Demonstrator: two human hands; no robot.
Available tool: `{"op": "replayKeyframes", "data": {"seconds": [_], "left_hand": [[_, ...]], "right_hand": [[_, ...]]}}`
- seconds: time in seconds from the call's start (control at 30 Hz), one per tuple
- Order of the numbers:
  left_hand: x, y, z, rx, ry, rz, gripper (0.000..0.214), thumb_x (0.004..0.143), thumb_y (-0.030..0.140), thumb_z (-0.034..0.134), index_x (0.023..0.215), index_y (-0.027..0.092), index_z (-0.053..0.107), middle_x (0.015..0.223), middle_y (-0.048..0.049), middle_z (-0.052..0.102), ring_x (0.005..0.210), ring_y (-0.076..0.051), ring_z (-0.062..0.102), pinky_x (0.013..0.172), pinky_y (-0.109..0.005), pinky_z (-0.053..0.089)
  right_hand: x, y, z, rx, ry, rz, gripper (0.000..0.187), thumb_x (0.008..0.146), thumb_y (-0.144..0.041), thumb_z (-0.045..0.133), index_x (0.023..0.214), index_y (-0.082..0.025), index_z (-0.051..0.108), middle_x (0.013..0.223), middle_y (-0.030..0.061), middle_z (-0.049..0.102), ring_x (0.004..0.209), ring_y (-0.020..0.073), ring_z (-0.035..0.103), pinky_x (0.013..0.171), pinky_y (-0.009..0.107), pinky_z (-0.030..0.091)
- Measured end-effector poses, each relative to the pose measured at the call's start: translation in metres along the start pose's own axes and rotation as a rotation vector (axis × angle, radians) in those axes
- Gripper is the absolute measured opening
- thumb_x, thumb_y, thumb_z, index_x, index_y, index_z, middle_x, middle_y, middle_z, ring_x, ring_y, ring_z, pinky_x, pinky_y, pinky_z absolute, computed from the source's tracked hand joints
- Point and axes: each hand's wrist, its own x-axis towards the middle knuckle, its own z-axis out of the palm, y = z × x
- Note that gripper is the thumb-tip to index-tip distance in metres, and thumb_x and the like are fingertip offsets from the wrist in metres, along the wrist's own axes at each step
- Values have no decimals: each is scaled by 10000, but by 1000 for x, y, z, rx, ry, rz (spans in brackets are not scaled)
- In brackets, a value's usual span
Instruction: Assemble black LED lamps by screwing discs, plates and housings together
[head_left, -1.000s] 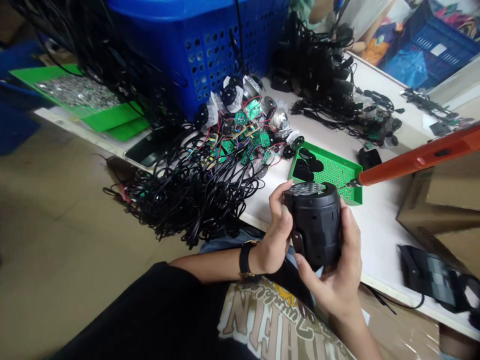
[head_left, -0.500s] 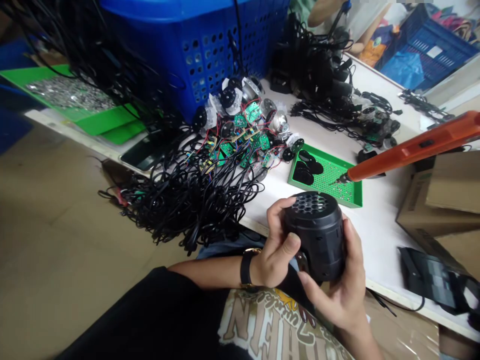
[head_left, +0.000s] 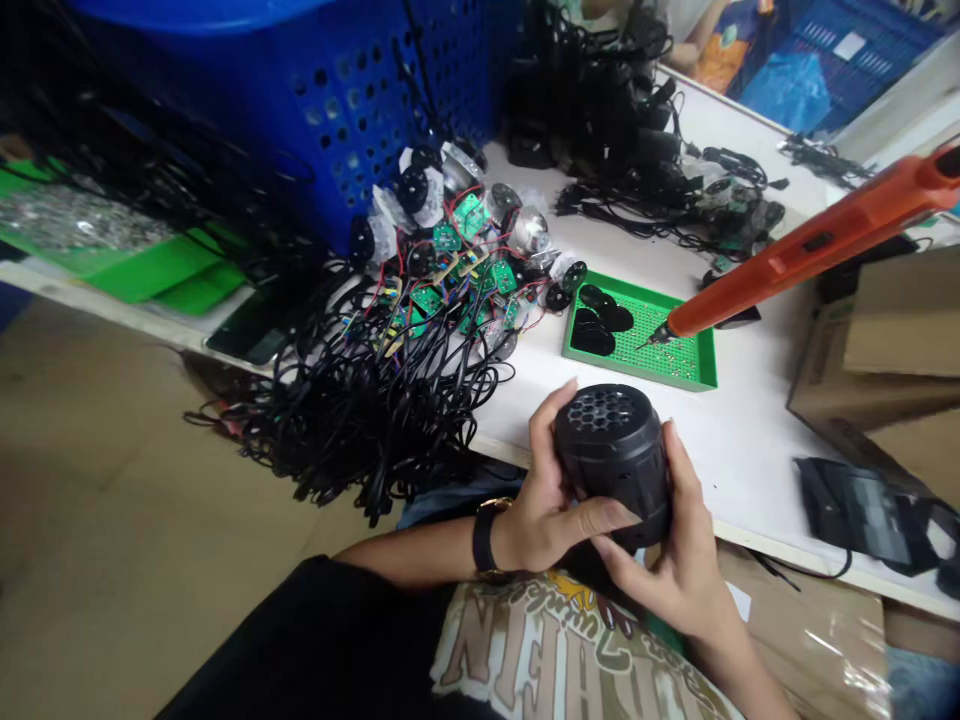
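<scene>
Housing (head_left: 615,460), black, mesh end (head_left: 604,408) up, long axis near upright, sits clasped between left hand (head_left: 541,518), thumb across its front, and right hand (head_left: 686,555) along its right side, both touching, nearer the body than tray (head_left: 637,372)

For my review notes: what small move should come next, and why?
Perhaps free the right hand to take the orange screwdriver, leaving the left hand on the black housing: both hands hold it, and the screwdriver's tip is over the green tray.

1 view | head-worn | facing forward, down | close over left hand (head_left: 541,520), right hand (head_left: 679,560) | worktable (head_left: 750,440) beyond
</scene>
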Motion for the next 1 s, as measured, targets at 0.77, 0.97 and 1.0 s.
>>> {"op": "replayKeyframes", "data": {"seconds": [0.77,0.97,1.0], "left_hand": [[49,47,-8,-154,453,-237,492,818,520,775,1147,156,737,1052,-89,797,1023,-244,756,937,-368,626],[48,44,-3,-137,501,-292,549,775,557,782,1145,153,741,1054,-82,803,910,-210,751,839,-327,625],[49,43,-1,-130,518,-275,549,772,563,780,1134,152,745,1039,-81,804,898,-206,748,837,-322,621]], "right_hand": [[36,16,9,897,177,512,389,1014,-453,647,1381,-330,606,1445,43,666,1221,178,708,1072,354,559],[29,11,9,801,150,493,188,1063,-380,546,1154,-246,641,1108,38,744,1001,165,737,902,328,574],[26,11,11,760,161,464,161,1061,-355,542,1118,-240,640,1050,32,740,969,162,729,879,324,570]]}}
